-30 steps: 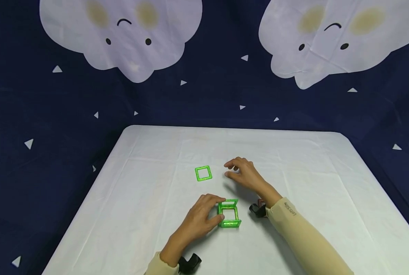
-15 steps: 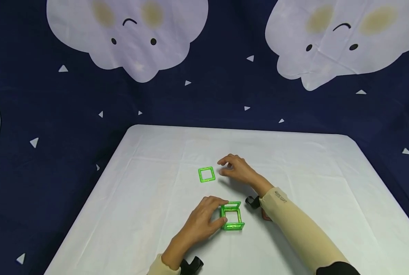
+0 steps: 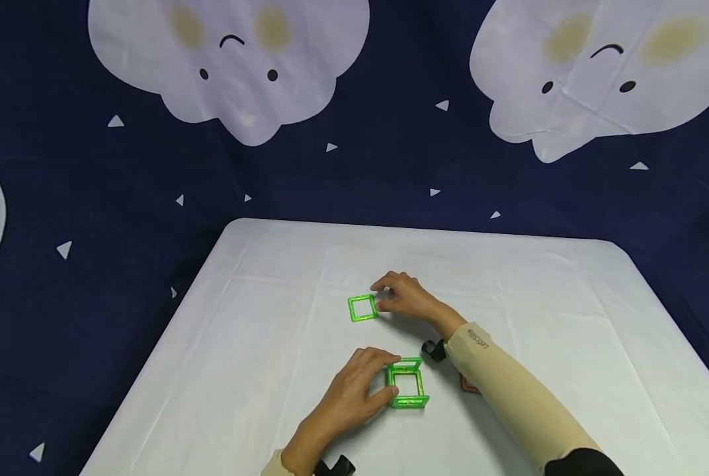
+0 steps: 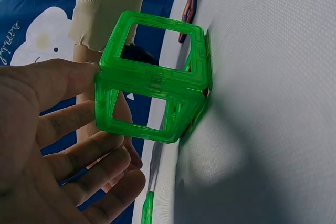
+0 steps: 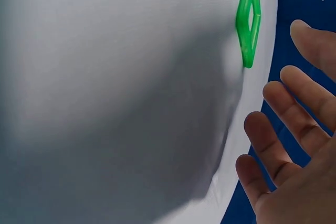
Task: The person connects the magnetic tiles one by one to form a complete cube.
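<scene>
Left wrist view: the green box frame (image 4: 157, 80) was held lightly by the left hand (image 3: 351, 390), its side spanned by thumb and index finger, the other fingers loosely spread and gripping nothing. In the head view it was seen set on the white-covered table (image 3: 259, 330), well in from the left and right edges and well short of the far edge. And over to the right hand (image 3: 411, 299): it was held open, fingers gently curved, thumb parted from them, nothing grasped! Just beside it, the loose green square (image 3: 351, 309) was laid flat, nearer the far edge than the box frame was; whether it was touched by the thumb could not be told. A reddish-brown piece (image 3: 467, 385) was half hidden by the right sleeve (image 3: 515, 390), toward the right edge. As for handling, the pieces were judged light, stiff and a touch slippery, the joints of the box frame being its likely weak point, apt to fold or part if squeezed hard. It was best taken low and gently by opposite panels; the loose square was best pinched across two opposite outer edges.
</scene>
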The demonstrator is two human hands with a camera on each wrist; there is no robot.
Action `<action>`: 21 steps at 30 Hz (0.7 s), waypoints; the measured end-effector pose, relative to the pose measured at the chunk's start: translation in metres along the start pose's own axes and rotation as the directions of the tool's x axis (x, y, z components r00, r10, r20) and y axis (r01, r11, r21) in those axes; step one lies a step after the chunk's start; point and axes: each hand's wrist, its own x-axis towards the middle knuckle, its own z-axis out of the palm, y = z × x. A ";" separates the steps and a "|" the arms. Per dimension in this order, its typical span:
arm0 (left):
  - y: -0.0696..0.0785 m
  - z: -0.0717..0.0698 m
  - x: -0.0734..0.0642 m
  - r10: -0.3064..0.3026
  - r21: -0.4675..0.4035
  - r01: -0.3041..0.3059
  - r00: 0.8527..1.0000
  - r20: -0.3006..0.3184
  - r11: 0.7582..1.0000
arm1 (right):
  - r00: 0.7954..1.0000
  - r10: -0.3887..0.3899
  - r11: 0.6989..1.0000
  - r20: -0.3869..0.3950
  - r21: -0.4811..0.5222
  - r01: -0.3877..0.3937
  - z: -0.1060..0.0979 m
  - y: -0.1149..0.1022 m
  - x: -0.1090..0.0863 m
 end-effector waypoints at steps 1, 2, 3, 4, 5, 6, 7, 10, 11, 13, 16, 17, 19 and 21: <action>0.000 0.000 0.000 0.002 0.001 -0.002 1.000 -0.002 1.000 | 1.000 0.003 1.000 0.006 -0.007 -0.003 0.001 0.000 0.001; 0.000 0.000 0.000 0.002 0.003 -0.002 1.000 -0.003 1.000 | 1.000 0.010 1.000 0.014 -0.015 -0.010 0.001 0.000 0.002; 0.000 0.000 0.000 0.002 0.004 -0.002 1.000 -0.004 1.000 | 1.000 0.016 1.000 0.021 -0.022 -0.016 0.002 0.000 0.003; -0.001 0.000 0.000 0.003 0.005 -0.003 1.000 -0.004 1.000 | 0.999 0.022 0.999 0.029 -0.031 -0.021 0.002 0.000 0.005; -0.001 0.000 0.000 0.004 0.006 -0.004 1.000 -0.004 1.000 | 0.999 0.026 0.999 0.034 -0.039 -0.024 0.003 0.001 0.006; -0.001 0.000 0.000 0.005 0.008 -0.005 1.000 -0.004 1.000 | 0.999 0.030 0.998 0.040 -0.048 -0.028 0.004 0.001 0.007; -0.001 0.001 -0.001 0.008 0.010 -0.008 1.000 -0.004 1.000 | 0.999 0.032 0.998 0.043 -0.054 -0.030 0.004 0.001 0.008; -0.002 0.001 -0.001 0.016 0.010 -0.016 1.000 -0.006 1.000 | 0.999 0.026 0.997 0.045 -0.076 -0.023 0.006 0.002 0.011; -0.002 0.000 -0.001 0.019 0.010 -0.019 1.000 -0.008 1.000 | 0.999 0.023 0.997 0.044 -0.080 -0.019 0.007 0.002 0.012; -0.003 0.000 -0.001 0.024 0.007 -0.023 1.000 -0.012 1.000 | 0.999 0.017 0.996 0.045 -0.085 -0.013 0.008 0.002 0.014; -0.003 0.000 -0.001 0.026 -0.002 -0.026 1.000 -0.017 1.000 | 0.999 0.016 0.996 0.051 -0.085 -0.012 0.009 0.002 0.016; -0.003 0.000 -0.001 0.027 -0.006 -0.027 0.999 -0.018 1.000 | 0.998 0.018 0.996 0.054 -0.082 -0.014 0.010 0.002 0.017; -0.004 0.000 0.000 0.027 -0.011 -0.027 0.999 -0.020 1.000 | 0.998 0.022 0.997 0.058 -0.081 -0.017 0.010 0.002 0.018; -0.004 0.001 0.000 0.024 -0.014 -0.025 0.999 -0.021 1.000 | 0.998 0.024 0.996 0.060 -0.082 -0.019 0.011 0.002 0.018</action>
